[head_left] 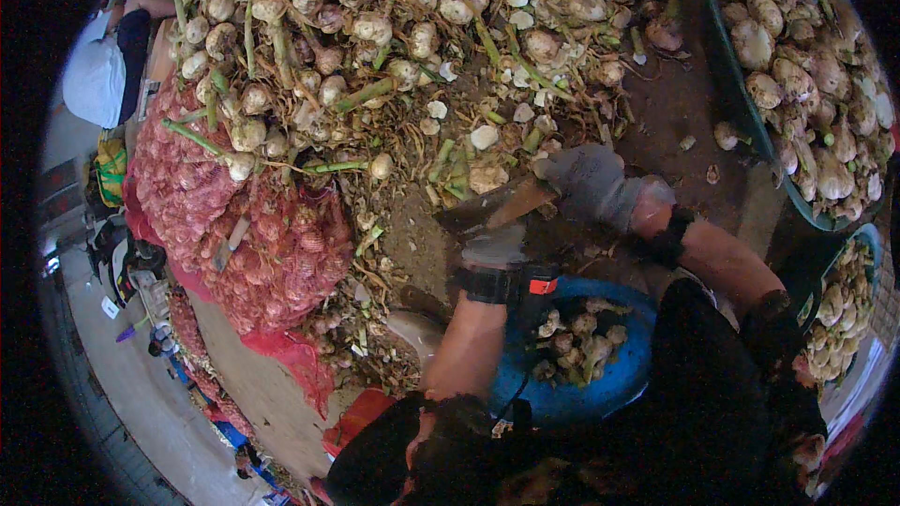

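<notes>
My left hand (497,245), in a grey glove, is near the middle, in front of the heap of garlic. Its fingers are blurred, so its grip does not show. My right hand (592,186), also in a grey glove, is farther right with its fingers curled closed; what they hold, if anything, is hidden. Between the hands lies a flat, brown, blade-like piece (520,201), too blurred to name. A pale garlic bulb (487,177) rests just beyond it. Below my hands, a blue basin (640,370) holds several garlic bulbs (581,342).
Garlic with stems and roots is heaped (366,28) at the far side. Filled red mesh sacks (291,258) stand at left. A large green-rimmed tub (736,103) of garlic is at right, above a smaller blue-rimmed container (875,258). Another person (103,80) is at far left.
</notes>
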Demonstrator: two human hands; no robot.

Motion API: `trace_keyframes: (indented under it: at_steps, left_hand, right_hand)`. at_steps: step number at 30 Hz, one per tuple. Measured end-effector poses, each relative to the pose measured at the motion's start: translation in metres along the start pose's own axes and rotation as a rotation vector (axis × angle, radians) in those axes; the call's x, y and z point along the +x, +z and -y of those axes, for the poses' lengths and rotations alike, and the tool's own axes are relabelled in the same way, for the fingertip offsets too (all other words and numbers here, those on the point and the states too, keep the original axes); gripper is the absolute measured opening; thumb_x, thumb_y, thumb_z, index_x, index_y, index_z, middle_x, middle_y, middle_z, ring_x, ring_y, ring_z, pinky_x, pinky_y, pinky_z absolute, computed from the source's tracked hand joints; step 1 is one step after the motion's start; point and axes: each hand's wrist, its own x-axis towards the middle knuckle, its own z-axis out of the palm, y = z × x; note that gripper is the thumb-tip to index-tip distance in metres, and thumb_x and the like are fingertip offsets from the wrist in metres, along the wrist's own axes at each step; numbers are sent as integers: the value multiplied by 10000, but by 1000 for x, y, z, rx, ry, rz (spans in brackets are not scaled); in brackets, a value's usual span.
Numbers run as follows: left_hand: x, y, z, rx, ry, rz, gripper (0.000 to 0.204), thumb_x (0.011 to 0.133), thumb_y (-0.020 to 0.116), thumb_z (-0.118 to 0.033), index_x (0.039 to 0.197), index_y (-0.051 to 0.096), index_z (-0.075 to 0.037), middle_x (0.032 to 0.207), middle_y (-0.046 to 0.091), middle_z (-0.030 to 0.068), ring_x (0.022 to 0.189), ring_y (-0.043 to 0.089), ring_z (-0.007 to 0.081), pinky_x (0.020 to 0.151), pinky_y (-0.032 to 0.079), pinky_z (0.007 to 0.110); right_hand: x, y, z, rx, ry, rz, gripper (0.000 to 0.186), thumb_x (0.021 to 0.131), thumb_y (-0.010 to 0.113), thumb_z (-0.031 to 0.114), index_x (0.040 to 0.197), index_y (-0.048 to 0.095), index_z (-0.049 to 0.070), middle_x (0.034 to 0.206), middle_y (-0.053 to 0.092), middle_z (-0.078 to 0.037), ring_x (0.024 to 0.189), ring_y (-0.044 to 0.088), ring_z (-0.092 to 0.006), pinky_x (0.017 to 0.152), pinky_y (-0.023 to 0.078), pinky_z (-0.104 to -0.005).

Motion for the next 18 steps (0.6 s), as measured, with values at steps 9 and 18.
trace_keyframes:
  at_steps: [9,18]
  left_hand:
    - [-3,-23,22,-40,-14,106,357,827,376,-281,1076,427,-30,1079,459,91,919,439,191,787,380,292]
    - [-47,91,-2,1003,135,-21,289,742,529,-105,1021,488,-39,972,529,99,821,525,162,747,432,307]
  right_hand:
    - [3,1,-2,-21,61,18,353,577,595,198,915,515,133,791,562,-110,751,559,-299,627,447,-392]
    - [-37,-2,-93,198,492,7,283,688,533,246,939,543,117,865,565,-149,815,542,-296,690,434,-372]
